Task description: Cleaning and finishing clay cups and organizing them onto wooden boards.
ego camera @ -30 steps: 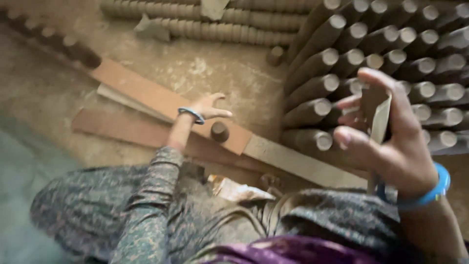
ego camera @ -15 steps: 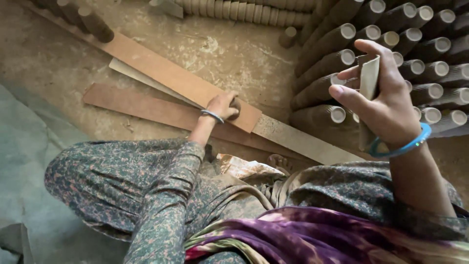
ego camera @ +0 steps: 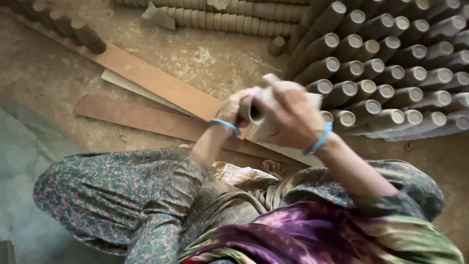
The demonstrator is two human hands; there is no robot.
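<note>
Short brown tube (ego camera: 250,111) held up in front of the chest, open end facing the camera, a pale sheet of paper (ego camera: 273,122) against its right side. Left hand (ego camera: 236,108) closed around the tube from the left, a thin blue bangle at the wrist. Right hand (ego camera: 288,115) curled over the sheet and tube from the right, fingers bent, a blue bangle at that wrist too; blurred, so exact finger placement hard to tell.

Just behind the hands, to the right, a slanted stack of long brown tubes (ego camera: 386,63) with pale round end caps, lying row on row. Farther back along the top edge, a flat row of similar tubes (ego camera: 220,17). At the upper left, a few dark tubes (ego camera: 73,29) resting on the end of a long brown board (ego camera: 156,83). A second, darker board (ego camera: 132,117) lying below it on the dusty floor (ego camera: 58,83), a pale strip showing between the two.

Below the hands, crossed legs in dark patterned cloth, a crumpled shiny wrapper (ego camera: 234,173) in the lap, a purple and green garment at the bottom edge.
</note>
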